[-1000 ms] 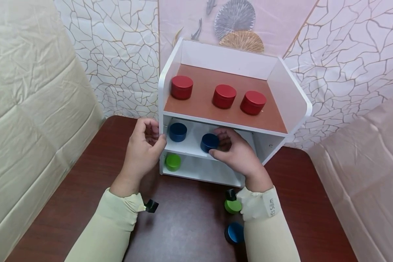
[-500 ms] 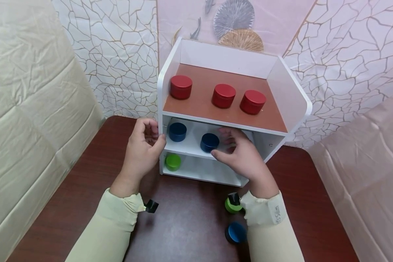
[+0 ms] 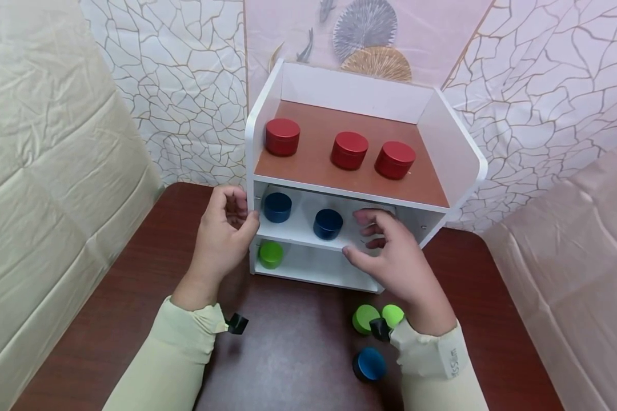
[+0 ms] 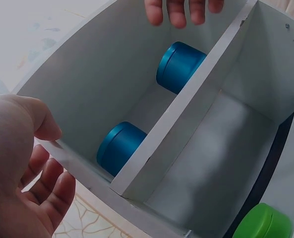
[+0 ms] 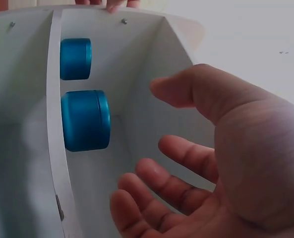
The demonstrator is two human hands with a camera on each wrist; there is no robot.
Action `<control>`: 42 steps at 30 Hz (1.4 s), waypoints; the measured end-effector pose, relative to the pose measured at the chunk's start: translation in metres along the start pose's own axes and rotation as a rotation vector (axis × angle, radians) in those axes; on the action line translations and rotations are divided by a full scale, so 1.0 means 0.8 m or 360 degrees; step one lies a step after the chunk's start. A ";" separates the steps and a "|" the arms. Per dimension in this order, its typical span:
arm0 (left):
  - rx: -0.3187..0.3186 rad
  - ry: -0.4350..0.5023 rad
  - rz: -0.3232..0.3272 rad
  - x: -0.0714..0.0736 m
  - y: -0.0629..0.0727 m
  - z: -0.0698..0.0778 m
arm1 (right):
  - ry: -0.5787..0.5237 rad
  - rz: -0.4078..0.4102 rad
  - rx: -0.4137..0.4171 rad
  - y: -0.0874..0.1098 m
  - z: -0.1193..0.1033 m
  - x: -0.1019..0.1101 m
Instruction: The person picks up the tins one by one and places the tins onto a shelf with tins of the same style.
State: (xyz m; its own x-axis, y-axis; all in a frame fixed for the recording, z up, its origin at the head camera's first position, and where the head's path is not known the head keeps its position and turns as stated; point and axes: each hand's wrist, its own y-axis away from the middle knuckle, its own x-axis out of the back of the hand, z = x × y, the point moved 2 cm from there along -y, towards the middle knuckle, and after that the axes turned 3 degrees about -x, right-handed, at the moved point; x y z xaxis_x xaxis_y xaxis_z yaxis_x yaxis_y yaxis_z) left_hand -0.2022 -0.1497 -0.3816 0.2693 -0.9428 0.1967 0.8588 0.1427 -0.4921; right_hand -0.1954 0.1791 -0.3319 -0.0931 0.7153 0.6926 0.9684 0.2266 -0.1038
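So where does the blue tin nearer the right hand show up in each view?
Head: the blue tin stands near the picture's centre, on the middle shelf, left of the right hand.
Left wrist: upper half, slightly right of centre.
Right wrist: left of centre, about mid-height, below the other blue tin.
Shared landmark: the middle shelf's white front edge, visible in all three.

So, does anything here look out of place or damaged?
Nothing looks spilled or damaged. One loose blue tin and two loose green tins are on the table, mildly odd since two more blue tins and another green tin sit inside the shelf unit.
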 end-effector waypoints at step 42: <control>-0.0007 0.0000 0.0001 0.000 0.000 -0.002 | 0.0117 0.0094 -0.0068 0.138 0.073 -0.023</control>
State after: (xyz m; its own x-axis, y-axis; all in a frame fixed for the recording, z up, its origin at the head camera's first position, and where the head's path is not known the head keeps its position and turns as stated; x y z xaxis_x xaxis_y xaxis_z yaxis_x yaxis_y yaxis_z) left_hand -0.2027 -0.1499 -0.3833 0.2701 -0.9426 0.1963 0.8567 0.1422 -0.4959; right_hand -0.1001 0.2298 -0.3975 -0.0196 0.6760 0.7367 0.9809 0.1558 -0.1168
